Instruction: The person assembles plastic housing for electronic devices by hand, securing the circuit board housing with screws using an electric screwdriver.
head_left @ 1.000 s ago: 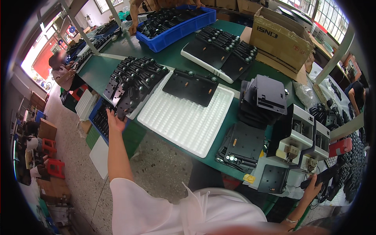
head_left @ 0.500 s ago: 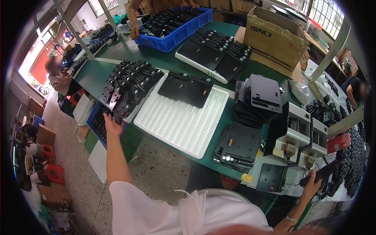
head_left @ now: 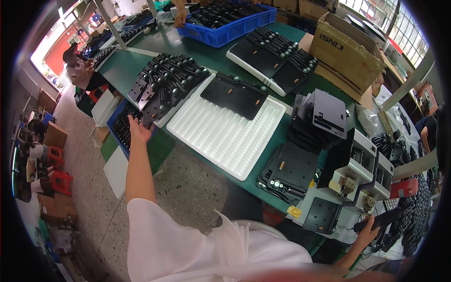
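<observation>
My left hand [head_left: 139, 131] reaches out at the table's left edge, its thumb and fingers apart. It is over the near edge of a blue crate [head_left: 127, 149] full of long black parts [head_left: 123, 129], beside a heap of black hinged arms [head_left: 173, 75] on plates. Whether the fingertips touch a part is hard to see. At the lower right, my right hand [head_left: 369, 229] is closed around a long black bar-shaped thing [head_left: 386, 217]; its exact kind is unclear. Near that hand lies a flat black plate [head_left: 322, 215].
A white ribbed tray [head_left: 221, 141] carries a black plate with an arm [head_left: 235, 95]. Stacked black plates [head_left: 322, 115], grey-white machines [head_left: 359, 157] and a cardboard box [head_left: 345, 56] stand to the right. At the back, another person's hand [head_left: 180, 19] touches a blue crate [head_left: 225, 35].
The view has shifted, so the table sits slightly higher and further right. My left hand stays at the crate's edge, and my right hand still holds the black bar-shaped thing.
</observation>
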A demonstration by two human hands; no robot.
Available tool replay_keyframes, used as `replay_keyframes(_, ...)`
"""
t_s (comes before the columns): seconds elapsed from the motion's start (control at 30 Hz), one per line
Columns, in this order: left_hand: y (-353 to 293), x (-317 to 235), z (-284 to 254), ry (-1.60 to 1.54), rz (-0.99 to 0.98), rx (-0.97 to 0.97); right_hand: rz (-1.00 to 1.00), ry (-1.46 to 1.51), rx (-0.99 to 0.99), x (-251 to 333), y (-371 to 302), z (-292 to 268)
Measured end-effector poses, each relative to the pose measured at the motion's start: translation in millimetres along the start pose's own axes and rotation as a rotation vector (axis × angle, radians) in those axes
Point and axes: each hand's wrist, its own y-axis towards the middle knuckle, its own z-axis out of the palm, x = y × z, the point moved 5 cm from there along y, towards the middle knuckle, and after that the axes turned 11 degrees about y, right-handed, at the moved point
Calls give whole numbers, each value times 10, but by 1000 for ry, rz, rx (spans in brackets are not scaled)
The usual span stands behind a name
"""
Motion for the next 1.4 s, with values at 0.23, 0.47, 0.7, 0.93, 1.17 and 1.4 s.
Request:
replay_keyframes(0.23, -165, -25, -116, 29, 20, -220, -8, 44, 78, 67, -23, 1)
replay_keyframes(0.47, -2303, -600, 903, 269, 1069, -222, -7, 110, 96, 96, -123, -36)
replay_keyframes(0.7, -5103, -526, 2142, 233, 1683, 988, 8, 131, 183, 126, -190, -139)
replay_keyframes(0.93, -5713, -225, 2073, 133, 1696, 858, 43, 231, 232, 263, -267, -91)
replay_keyframes(1.17, -6080, 31, 2068, 23, 1677, 733, 40, 292, 371, 290, -221, -58)
replay_keyframes(1.4, -6287, -12, 2063, -83, 1777, 663, 6, 351, 413, 319, -329, -128)
